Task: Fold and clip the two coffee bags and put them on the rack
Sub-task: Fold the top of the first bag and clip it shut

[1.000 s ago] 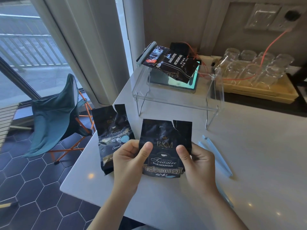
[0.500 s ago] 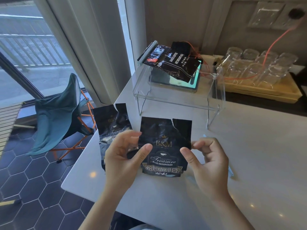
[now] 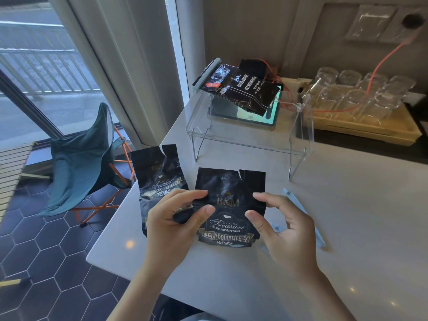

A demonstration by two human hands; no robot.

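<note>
A black Blue Mountain coffee bag (image 3: 229, 188) lies flat on the white table (image 3: 347, 228) in front of me, its torn top unfolded. My left hand (image 3: 173, 225) pinches its left edge between thumb and fingers. My right hand (image 3: 287, 230) has thumb and forefinger on its right edge, the other fingers spread. A second black coffee bag (image 3: 157, 172), also torn open, lies to the left, partly under my left hand. Light blue clips (image 3: 298, 205) lie right of the bag, mostly behind my right hand. The clear acrylic rack (image 3: 250, 144) stands behind the bags.
On the rack lies a clipped black coffee bag (image 3: 243, 91), with a tablet (image 3: 257, 117) beneath it. A wooden tray (image 3: 370, 126) of upturned glasses stands at the back right, with an orange cable over it. The table's left edge drops to a tiled floor with a folding chair (image 3: 81, 163).
Both hands have slid up from the bag's lower sides. The right hand let go for a moment and now touches the bag's right edge again.
</note>
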